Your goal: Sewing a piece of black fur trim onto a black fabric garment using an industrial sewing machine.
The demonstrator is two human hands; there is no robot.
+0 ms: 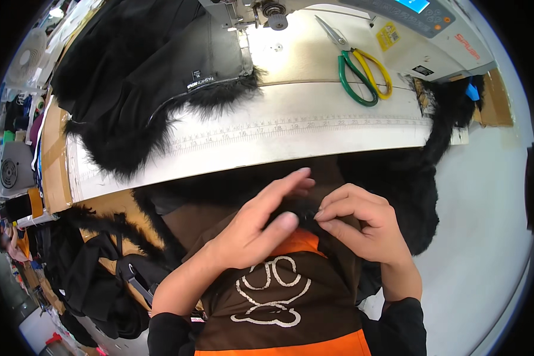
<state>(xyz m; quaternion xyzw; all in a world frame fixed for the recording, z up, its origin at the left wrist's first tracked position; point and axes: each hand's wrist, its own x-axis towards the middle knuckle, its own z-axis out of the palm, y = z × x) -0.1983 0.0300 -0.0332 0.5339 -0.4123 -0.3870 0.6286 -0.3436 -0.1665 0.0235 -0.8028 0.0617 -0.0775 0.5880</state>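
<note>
My left hand is held above my lap with thumb and fingers apart, and nothing shows in it. Close to its right, my right hand pinches thumb and forefinger together; whatever sits between the tips is too small to make out. Both hands are over a brown apron with orange bands and a white outline drawing. Beyond them on the white table lies a black garment with a fluffy fur edge and a small label. One corner of it reaches beneath the needle area of the sewing machine.
Scissors with one green and one yellow handle lie right of the needle. A printed ruler scale runs along the table's near part. More black fur hangs off the table at right. Black straps and cloth are heaped at lower left.
</note>
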